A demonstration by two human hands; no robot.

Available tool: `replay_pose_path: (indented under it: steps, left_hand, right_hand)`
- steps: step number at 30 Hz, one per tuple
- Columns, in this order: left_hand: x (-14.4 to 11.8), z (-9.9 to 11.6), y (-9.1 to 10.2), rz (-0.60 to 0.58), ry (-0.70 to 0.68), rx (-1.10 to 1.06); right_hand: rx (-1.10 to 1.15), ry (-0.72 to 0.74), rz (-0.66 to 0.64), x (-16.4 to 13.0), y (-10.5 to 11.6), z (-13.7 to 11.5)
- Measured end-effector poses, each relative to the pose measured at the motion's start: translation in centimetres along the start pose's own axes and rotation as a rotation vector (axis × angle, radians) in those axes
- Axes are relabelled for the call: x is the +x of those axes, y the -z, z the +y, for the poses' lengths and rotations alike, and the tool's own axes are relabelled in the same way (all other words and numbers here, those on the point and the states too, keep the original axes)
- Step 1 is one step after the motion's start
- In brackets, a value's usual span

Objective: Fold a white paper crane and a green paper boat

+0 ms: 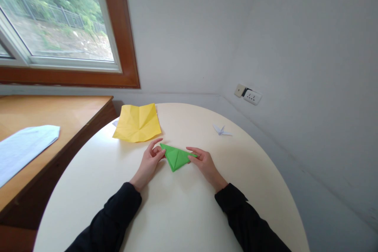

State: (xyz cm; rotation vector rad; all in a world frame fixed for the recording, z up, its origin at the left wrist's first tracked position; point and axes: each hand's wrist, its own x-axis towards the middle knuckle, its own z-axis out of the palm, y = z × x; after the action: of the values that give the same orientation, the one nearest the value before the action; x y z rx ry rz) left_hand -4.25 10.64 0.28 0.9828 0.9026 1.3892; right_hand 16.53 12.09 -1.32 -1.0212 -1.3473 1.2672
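Observation:
A folded green origami paper is between my two hands, just above or on the white table. It has a triangular shape with one point toward me and creases down its middle. My left hand pinches its left corner between thumb and fingers. At the opposite corner, my right hand has thumb and fingers closed on the paper. Beyond my left hand lies a creased yellow sheet of paper, unfolded, its edges slightly raised.
A small white folded-paper figure rests toward the right back of the round white table. At left stands a wooden desk with a pale blue-white sheet on it. Wall sockets sit behind, right of the window.

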Motion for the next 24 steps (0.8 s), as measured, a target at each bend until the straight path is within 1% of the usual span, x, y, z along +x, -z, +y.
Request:
replay_pose_path:
  steps: [4,7,9,11,14,15,17,21,24]
  left_hand:
    - [0.2,-0.2,0.1,0.021,-0.028,0.006]
    - [0.3,-0.3,0.2,0.036,-0.043,0.024]
    - [0.4,-0.3,0.3,0.074,-0.066,0.047]
    - [0.4,-0.3,0.4,0.132,-0.103,0.084]
    - [0.2,-0.2,0.1,0.182,-0.142,0.149]
    - [0.1,-0.2,-0.1,0.174,-0.142,0.166]
    - [-0.4,-0.1,-0.8,0.12,-0.117,0.201]
    - [-1.3,0.0,-2.1,-0.039,-0.027,0.263]
    - [-1.5,-0.3,-2.4,-0.09,0.01,0.21]
  right_hand:
    - [-0.008,0.016,-0.02,0.0,-0.1,0.3]
    - [0.005,0.038,0.019,0.3,-0.3,0.7]
    - [0.008,0.079,0.088,0.5,-0.3,0.9]
    - [-0.006,0.138,0.19,0.6,-0.3,1.0]
    - [-0.119,0.231,0.356,0.5,-0.3,1.1]
    - [-0.184,0.262,0.394,0.4,-0.2,1.0]
    - [-0.314,0.329,0.421,0.0,-0.3,0.9]
    - [-0.466,0.466,0.337,-0.6,-0.6,0.4]
    - [-0.535,0.555,0.256,-0.8,-1.1,0.1]
